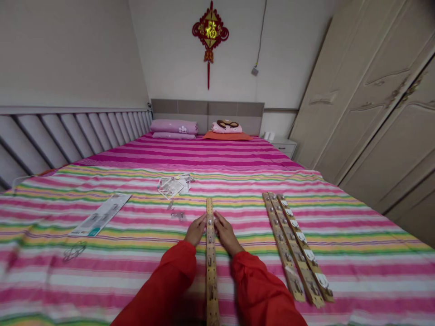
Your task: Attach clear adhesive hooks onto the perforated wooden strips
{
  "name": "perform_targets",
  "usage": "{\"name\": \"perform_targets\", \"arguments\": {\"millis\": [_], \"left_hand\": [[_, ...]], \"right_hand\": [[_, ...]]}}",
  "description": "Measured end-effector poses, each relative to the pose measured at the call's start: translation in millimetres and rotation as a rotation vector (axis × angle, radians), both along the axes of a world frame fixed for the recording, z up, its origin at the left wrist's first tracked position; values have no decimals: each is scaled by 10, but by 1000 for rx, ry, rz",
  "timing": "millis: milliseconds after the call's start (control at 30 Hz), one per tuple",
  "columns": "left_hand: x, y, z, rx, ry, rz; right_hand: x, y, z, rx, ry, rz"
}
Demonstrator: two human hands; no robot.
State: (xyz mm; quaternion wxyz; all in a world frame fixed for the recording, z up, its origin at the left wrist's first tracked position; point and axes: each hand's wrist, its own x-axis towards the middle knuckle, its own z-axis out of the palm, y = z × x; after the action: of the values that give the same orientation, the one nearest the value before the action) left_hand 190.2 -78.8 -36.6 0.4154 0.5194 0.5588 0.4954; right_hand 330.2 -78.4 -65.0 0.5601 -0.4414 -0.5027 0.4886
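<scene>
A long, narrow wooden strip (211,265) with small metal hooks along it lies lengthwise before me on the striped bedspread. My left hand (196,230) is at its left edge, near the far end, with the fingers closed against the wood. On the opposite side is my right hand (227,233), its fingers stretched toward the strip and slightly apart. Between my fingertips sits a small metal hook (210,222) on the strip. Just beyond the left hand lie small clear packets with metal pieces (178,216). The undersides of the fingers are hidden.
Three similar strips (292,244) lie to the right, one carrying white round pieces. A hook package (102,215) and a thin wire-like bundle (75,250) are on the left. Opened packaging (175,185) lies farther back. Folded bedding (175,128) rests by the headboard (234,111).
</scene>
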Motion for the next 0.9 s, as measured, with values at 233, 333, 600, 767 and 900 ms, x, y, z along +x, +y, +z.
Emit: {"name": "perform_targets", "arguments": {"millis": [233, 333, 600, 767, 900], "left_hand": [[-408, 73, 178, 47, 214, 376], [-531, 157, 217, 3, 373, 455], [-639, 261, 205, -54, 390, 444], [-620, 147, 221, -22, 238, 453], [-485, -76, 229, -125, -295, 345]], "right_hand": [[-7, 25, -49, -83, 186, -47], [-21, 31, -55, -81, 199, -60], [-38, -17, -42, -34, 158, -67], [-33, -79, -9, -70, 179, -64], [-29, -142, 3, -85, 193, -72]]}}
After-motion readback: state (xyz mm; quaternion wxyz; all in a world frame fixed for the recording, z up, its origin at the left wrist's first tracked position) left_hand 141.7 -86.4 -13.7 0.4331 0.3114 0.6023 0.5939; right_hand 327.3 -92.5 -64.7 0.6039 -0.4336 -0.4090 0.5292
